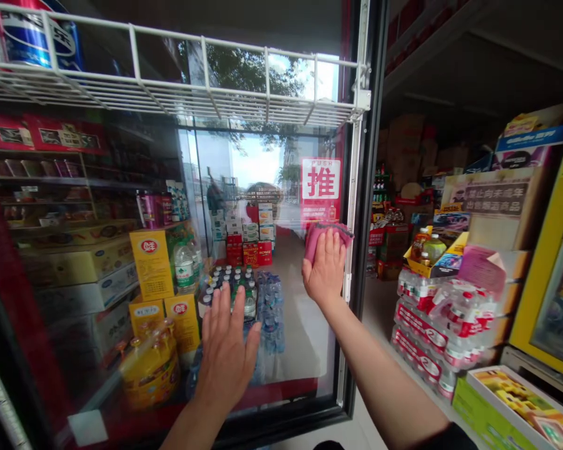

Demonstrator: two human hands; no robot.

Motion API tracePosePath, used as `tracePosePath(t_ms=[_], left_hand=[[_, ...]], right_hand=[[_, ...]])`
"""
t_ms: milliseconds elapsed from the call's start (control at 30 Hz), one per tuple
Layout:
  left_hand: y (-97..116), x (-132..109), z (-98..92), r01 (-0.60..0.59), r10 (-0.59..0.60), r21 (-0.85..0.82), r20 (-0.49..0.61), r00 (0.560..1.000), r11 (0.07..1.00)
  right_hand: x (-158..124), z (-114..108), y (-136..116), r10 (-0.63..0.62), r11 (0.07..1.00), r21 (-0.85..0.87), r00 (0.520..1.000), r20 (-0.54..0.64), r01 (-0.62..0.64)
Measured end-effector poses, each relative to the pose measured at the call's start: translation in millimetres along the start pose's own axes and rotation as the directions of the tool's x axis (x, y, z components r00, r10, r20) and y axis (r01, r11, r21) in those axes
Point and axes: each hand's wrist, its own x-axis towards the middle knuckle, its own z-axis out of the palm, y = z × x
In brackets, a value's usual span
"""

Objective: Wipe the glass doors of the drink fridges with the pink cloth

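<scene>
My right hand (pixel 326 269) presses a folded pink cloth (pixel 312 240) with a dark edge against the inner side of a glass door (pixel 304 325). It is near the door's right frame, just under the red and white push sign (pixel 321 180). My left hand (pixel 228 347) is open, its fingers stretched out and pointing up, in front of the lower middle of the glass. Nothing is in it, and I cannot tell whether its palm touches the pane.
A white wire rack (pixel 206 81) with cans (pixel 37 37) crosses above my hands. Right of the black door frame (pixel 373 156) stand wrapped bottle packs (pixel 422 340), cartons and a green box (pixel 478 406). Yellow boxes (pixel 152 265) and bottles show in the glass at left.
</scene>
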Motion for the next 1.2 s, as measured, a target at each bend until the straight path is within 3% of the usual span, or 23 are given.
tracePosePath(t_ms=[100,167,300,400,533,633,733,800,900,967,1200], left_hand=[[-3,-3,-0.9,0.010,-0.010,0.009,-0.018,1.000,1.000],[-6,-5,-2.3,0.019,-0.018,0.024,-0.031,0.999,1.000],[-14,-8,-6.8,0.028,-0.025,0.048,-0.063,0.998,0.998],[-24,-10,-11.6,0.042,-0.037,0.058,-0.081,0.996,0.997],[-42,-16,-18.1,0.084,-0.076,0.074,-0.102,0.992,0.994],[-56,-18,-22.2,0.103,-0.094,0.089,-0.099,0.991,0.991],[-67,-15,-26.1,0.124,-0.115,0.110,-0.087,0.990,0.986],[-71,-9,-29.1,0.139,-0.130,0.115,-0.080,0.988,0.984],[-72,1,-33.7,0.158,-0.150,0.107,-0.078,0.986,0.982],[-71,6,-36.6,0.159,-0.152,0.104,-0.074,0.986,0.982],[-74,5,-48.3,0.158,-0.152,0.097,-0.071,0.986,0.983]], right_hand=[[-30,7,4,-0.014,1.000,-0.005,1.000,0.004,0.014],[-34,11,0,0.024,1.000,-0.008,0.999,-0.022,-0.024],[-16,15,-29,0.181,0.983,0.025,0.980,-0.086,-0.179],[1,18,-62,0.178,0.983,0.065,0.982,-0.070,-0.173],[12,22,-116,0.026,0.993,0.117,1.000,0.005,-0.026],[10,25,-163,-0.138,0.978,0.170,0.985,0.101,0.120],[7,25,-197,-0.386,0.904,0.258,0.910,0.151,0.341],[6,23,-203,-0.526,0.829,0.301,0.839,0.138,0.471],[10,17,-183,-0.648,0.741,0.310,0.755,0.097,0.596],[13,12,-154,-0.660,0.735,0.268,0.748,0.072,0.623],[6,-1,-24,-0.429,0.903,0.014,0.901,0.055,0.429]])
